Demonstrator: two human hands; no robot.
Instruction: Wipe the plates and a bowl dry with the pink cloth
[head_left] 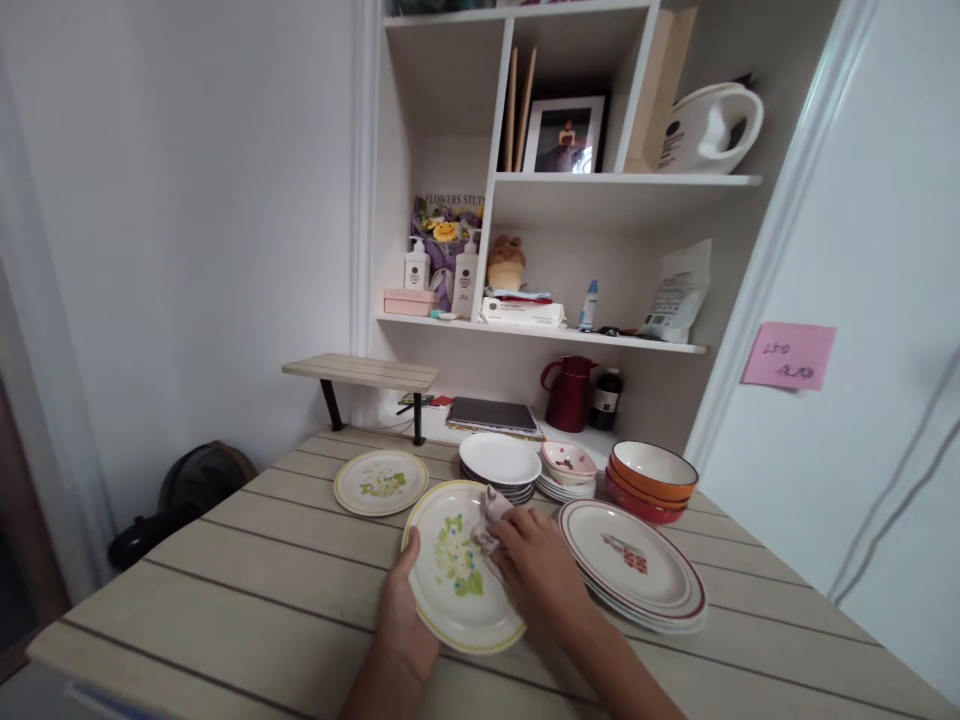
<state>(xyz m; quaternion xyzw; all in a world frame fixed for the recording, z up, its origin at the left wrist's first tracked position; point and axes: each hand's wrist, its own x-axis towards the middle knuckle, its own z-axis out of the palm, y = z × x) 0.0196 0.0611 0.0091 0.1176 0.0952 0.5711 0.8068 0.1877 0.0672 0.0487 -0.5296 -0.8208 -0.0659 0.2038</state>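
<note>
A yellow-rimmed plate (pixel 459 570) with a green flower print is tilted toward me above the table. My left hand (pixel 405 612) grips it by the left edge, thumb over the rim and the other fingers hidden beneath. Bunched in my right hand (pixel 536 565) is a pale pinkish cloth (pixel 491 512), pressed against the plate's upper right face. A matching plate (pixel 381 483) lies flat on the table to the left. Close by on the right is a stack of larger plates (pixel 634 560) with dark red rims.
Behind the hands stand a stack of white-topped dishes (pixel 499 459), small pinkish bowls (pixel 568 462) on small plates, and orange and red bowls (pixel 651 480). A small raised shelf (pixel 360 372) stands at back left. A red jug (pixel 570 393) and dark bottle (pixel 606 398) are farther back.
</note>
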